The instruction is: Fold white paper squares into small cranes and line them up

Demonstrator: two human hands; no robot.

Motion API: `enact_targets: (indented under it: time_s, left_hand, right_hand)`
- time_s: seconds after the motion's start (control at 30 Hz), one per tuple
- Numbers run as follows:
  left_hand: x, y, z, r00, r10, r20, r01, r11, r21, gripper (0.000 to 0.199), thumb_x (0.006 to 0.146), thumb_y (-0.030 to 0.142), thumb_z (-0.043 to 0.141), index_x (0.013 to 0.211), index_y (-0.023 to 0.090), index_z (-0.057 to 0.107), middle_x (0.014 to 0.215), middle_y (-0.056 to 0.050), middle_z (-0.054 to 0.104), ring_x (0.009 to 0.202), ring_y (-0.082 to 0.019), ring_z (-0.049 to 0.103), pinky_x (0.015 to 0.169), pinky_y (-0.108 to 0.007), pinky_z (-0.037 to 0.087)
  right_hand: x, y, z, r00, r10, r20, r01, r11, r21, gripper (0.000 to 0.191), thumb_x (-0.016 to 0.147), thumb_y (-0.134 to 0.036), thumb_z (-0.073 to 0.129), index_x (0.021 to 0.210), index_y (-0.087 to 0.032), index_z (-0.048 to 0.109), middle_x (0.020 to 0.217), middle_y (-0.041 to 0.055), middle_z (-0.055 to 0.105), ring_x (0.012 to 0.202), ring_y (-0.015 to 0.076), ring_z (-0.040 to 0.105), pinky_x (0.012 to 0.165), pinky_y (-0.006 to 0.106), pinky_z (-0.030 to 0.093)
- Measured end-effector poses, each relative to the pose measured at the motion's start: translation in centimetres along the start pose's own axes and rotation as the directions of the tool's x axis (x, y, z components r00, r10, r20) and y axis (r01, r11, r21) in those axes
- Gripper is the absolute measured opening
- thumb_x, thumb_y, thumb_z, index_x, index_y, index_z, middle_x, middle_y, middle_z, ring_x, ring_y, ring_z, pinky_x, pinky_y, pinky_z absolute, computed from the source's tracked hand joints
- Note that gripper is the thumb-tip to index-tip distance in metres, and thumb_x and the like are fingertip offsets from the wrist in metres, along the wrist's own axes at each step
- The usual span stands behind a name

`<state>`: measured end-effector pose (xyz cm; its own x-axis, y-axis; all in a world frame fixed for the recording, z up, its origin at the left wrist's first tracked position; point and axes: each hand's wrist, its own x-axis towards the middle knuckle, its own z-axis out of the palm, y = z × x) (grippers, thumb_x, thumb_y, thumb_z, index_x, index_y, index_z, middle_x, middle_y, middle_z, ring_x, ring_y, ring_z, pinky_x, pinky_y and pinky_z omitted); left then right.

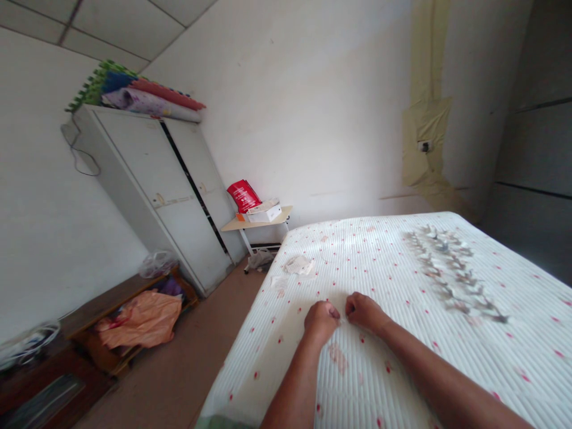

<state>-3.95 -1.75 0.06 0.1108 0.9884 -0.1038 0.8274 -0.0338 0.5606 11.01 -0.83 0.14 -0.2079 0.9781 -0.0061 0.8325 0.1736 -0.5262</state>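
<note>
one left hand (322,320) and one right hand (364,312) curl close together over ribbed white, red-dotted bedding (379,256), probably for control; i can't tell if fingers grip anything.

White bedspread (379,262) with ribbed stripes and red dots, greyish-white pieces (442,245), grey cabinet (147,161), red bag (243,195), orange bag (143,319)

The place looks like a bedroom in a home: a broad bed with a quilted, red-dotted cover (375,256), a tall grey cabinet (156,179) topped by mats (163,106), and a small side table (257,225) against plain walls (322,119).
</note>
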Motion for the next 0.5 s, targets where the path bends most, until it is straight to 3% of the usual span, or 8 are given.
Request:
enact_targets:
  time_s: [0.5]
  left_hand:
    - [0.11, -0.41, 0.33, 1.0, 0.008, -0.025, -0.008, 1.0, -0.013, 0.016, 0.064, 0.017, 0.058, 0.076, 0.021, 0.067, 0.081, 0.001, 0.069, 0.077, -0.012, 0.06, 0.067, -0.02, 0.042]
  right_hand:
    - [0.15, 0.15, 0.19, 1.0, 0.01, 0.002, -0.01, 1.0, -0.002, 0.014, 0.065, -0.008, 0.051, 0.068, -0.015, 0.063, 0.079, 0.0046, 0.061, 0.07, 0.012, 0.055, 0.058, 0.018, 0.033]
